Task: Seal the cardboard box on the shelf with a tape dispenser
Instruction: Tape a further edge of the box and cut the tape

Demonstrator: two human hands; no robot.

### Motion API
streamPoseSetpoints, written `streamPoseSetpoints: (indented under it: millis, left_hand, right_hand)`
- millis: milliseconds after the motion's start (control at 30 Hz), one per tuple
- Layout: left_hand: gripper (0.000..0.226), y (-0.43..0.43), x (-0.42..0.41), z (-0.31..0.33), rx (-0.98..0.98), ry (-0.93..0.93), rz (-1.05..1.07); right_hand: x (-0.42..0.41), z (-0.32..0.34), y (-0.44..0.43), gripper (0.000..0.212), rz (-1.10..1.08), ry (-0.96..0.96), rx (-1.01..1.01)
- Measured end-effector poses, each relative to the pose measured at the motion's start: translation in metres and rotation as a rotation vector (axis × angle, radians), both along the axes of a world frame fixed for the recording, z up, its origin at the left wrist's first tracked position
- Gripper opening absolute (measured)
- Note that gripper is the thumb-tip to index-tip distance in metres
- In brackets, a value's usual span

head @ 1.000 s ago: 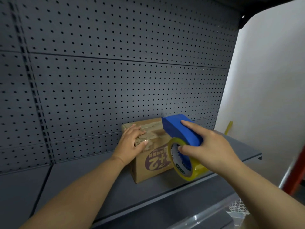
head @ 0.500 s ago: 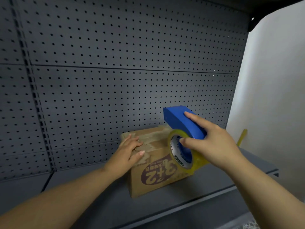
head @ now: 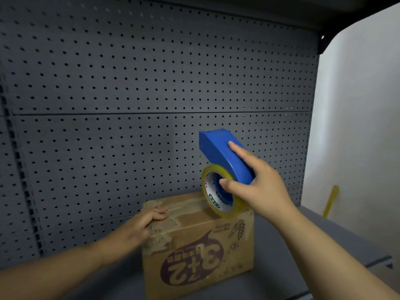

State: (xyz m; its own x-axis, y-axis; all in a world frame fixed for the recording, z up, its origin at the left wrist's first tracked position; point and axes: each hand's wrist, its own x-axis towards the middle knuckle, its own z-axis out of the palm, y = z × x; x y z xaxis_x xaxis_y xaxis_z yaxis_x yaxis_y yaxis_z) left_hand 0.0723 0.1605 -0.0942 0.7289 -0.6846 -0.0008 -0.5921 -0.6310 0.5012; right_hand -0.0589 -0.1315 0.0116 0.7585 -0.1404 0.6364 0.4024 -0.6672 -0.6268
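A brown cardboard box (head: 207, 252) with an upside-down purple "3+2" print stands on the grey shelf (head: 281, 241). Old clear tape runs along its closed top. My left hand (head: 142, 224) lies on the box's top left corner, fingers curled over the edge. My right hand (head: 257, 187) grips a blue tape dispenser (head: 218, 150) with a yellowish tape roll (head: 213, 191). The roll's lower edge is at the right end of the box top; the blue nose points up and left.
A dark grey pegboard (head: 129, 94) backs the shelf right behind the box. A white wall (head: 357, 126) closes the right side, with a yellow strip (head: 330, 200) hanging against it. Another shelf overhangs at top right.
My right hand has lifted the dispenser up and tilted its nose higher, above the box's right end. The left hand stays on the box's left corner. The head camera has moved closer.
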Motion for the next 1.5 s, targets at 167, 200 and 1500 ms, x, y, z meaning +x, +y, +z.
streamPoseSetpoints:
  millis: [167,200,1500]
  left_hand:
    - [0.073,-0.056,-0.009,0.082,-0.434,0.021,0.282]
    - [0.070,-0.073,-0.014,0.100,-0.540,0.096,0.297]
    - [0.025,-0.310,0.027,0.213,-0.885,0.033,0.506]
  right_hand:
    - [0.016,0.002,-0.015,0.074,0.040,-0.007,-0.035]
    - [0.019,0.003,-0.018,0.074,0.055,-0.014,-0.032]
    - [0.053,0.010,-0.122,0.099,0.002,0.154,-0.044]
